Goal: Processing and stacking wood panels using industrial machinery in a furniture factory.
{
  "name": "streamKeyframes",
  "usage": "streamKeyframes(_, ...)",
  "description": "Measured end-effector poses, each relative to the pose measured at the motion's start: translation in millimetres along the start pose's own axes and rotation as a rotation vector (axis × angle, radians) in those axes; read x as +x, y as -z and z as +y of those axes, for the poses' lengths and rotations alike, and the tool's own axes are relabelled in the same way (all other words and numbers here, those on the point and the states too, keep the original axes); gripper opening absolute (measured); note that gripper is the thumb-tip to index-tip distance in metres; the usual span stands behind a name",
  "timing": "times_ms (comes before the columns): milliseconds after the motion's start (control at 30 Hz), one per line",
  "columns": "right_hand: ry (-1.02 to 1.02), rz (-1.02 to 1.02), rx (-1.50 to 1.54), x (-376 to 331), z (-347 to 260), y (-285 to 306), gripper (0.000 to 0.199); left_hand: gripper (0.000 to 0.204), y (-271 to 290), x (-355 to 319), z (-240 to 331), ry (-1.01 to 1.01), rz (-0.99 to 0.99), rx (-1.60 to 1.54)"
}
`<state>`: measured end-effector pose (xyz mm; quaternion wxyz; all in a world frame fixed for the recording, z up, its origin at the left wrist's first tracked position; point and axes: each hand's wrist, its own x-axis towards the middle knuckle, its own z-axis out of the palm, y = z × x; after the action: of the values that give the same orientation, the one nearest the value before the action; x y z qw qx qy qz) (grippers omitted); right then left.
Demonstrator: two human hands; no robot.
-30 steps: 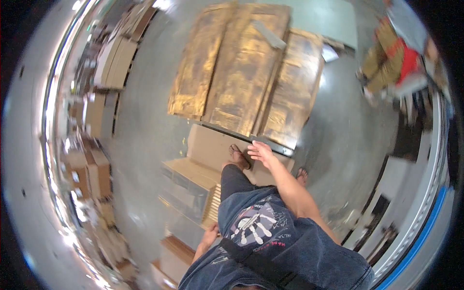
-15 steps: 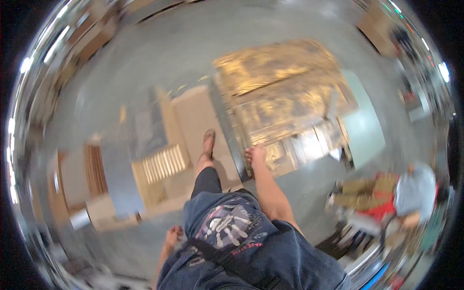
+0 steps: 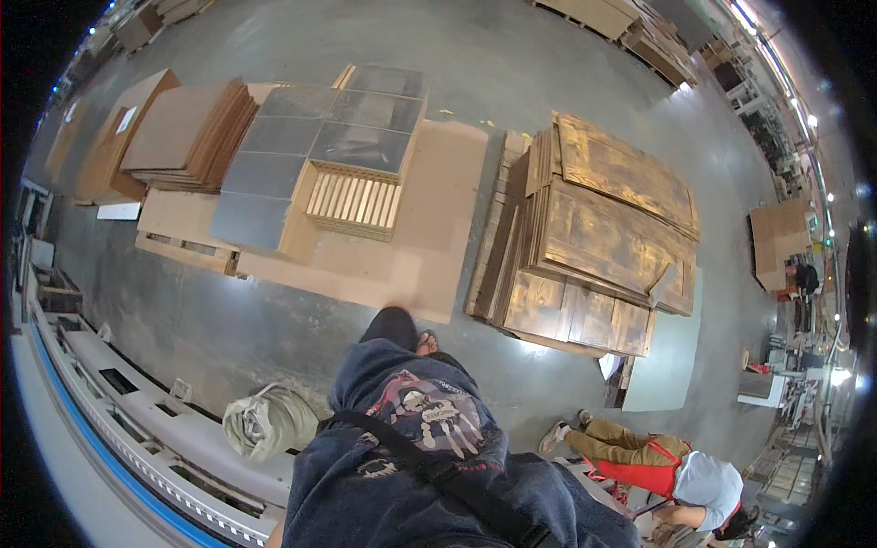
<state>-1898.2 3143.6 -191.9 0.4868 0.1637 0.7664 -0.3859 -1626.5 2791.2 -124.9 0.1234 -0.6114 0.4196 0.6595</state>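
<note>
Gold-brown panels (image 3: pixel 603 233), stacked on pallet (image 3: pixel 494 228), ahead of both grips; I see neither grip, cannot tell whether apart or together. I judge level, opposite-edge support suits broad panels.

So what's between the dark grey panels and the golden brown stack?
In the head view: a flat brown cardboard sheet, then a narrow strip of grey floor, then the edge of the wooden pallet under the stack.
</note>
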Motion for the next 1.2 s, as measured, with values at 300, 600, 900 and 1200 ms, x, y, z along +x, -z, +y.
streamKeyframes(300,-0.083,-0.179,-0.062,-18.3,-18.1,-115.2,0.076,0.054,154.0,-66.9,-52.9,0.066,0.096,-0.152)
streamKeyframes(600,-0.175,-0.440,-0.149,44.7,-158.6,-349.0,0.077,0.059,357.1,-66.8,-30.9,0.100,0.058,-0.171)
streamKeyframes(900,0.405,-0.497,-1.045,19.3,-325.8,-523.9,0.040,0.064,505.9,-48.1,55.3,0.068,0.016,-0.222)
streamKeyframes(1200,0.831,-0.675,-1.205,-36.8,-479.0,-797.2,0.032,0.070,637.3,-79.7,138.7,0.132,0.064,-0.348)
